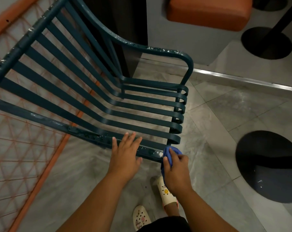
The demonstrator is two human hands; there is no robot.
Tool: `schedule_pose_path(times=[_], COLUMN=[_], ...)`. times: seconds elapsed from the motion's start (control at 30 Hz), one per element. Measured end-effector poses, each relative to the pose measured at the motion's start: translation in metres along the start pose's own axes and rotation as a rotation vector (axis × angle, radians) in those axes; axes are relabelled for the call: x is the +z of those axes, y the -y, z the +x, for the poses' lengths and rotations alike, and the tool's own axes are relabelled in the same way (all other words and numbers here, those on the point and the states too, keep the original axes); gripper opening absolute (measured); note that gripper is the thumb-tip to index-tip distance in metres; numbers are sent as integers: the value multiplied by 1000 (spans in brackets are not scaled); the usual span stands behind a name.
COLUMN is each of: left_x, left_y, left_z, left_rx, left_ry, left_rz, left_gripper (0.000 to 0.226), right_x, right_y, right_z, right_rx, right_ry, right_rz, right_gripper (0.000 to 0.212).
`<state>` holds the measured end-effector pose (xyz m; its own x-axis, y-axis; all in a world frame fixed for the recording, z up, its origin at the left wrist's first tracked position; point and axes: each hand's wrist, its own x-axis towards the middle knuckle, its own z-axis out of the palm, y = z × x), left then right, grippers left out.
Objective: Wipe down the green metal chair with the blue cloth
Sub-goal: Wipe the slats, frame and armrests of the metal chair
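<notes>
Two hands work at the near armrest of the green metal chair [95, 91], which fills most of the view and stands on a pale tiled floor [233, 114]. Its back and seat are one run of flat painted slats that bend from backrest to seat and curl under at the front edge; the frame around them is round tube, smooth where the paint holds and speckled with white flecks along both armrests.

Near armrest [85, 133]: its long axis runs from the left edge of the view down and to the right, ending at the front corner. A white crusted patch [160, 154] sits on that tube just to the left of the cloth, between the two hands, so the wiping stroke most likely has to travel leftward along the tube. The right hand is the nearer one to it.

Left hand [125, 153] lies flat over the armrest, fingers straight and spread, gripping nothing, probably steadying the chair.

Right hand [176, 166] has its fingers [172, 152] curled around the blue cloth [168, 154], a soft bunched wad pressed against the front corner of the armrest, with a fold hanging below the palm.

Beyond the chair stand an orange cushioned seat [208, 12] and two dark round pedestal bases [267, 166].
</notes>
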<state>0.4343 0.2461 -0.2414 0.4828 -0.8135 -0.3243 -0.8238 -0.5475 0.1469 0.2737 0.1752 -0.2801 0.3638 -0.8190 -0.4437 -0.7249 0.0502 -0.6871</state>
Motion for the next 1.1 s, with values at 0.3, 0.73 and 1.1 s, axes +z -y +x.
schedule_pose_path(times=[0.3,0.73,1.1], left_x=[-1,-4,-1], left_y=[1,3,-2], left_z=[7,-6,-13], left_rx=[-46,-119,-149], left_ry=[19,8,14], left_rz=[18,-51,-91], left_gripper=[68,66,63], right_x=[3,15,0], right_y=[6,14,-27], right_z=[6,-13,-6], right_rx=[116,-142,-352], right_ry=[-57,-150,139], right_rz=[44,-142,-527], right_gripper=[46,50,95])
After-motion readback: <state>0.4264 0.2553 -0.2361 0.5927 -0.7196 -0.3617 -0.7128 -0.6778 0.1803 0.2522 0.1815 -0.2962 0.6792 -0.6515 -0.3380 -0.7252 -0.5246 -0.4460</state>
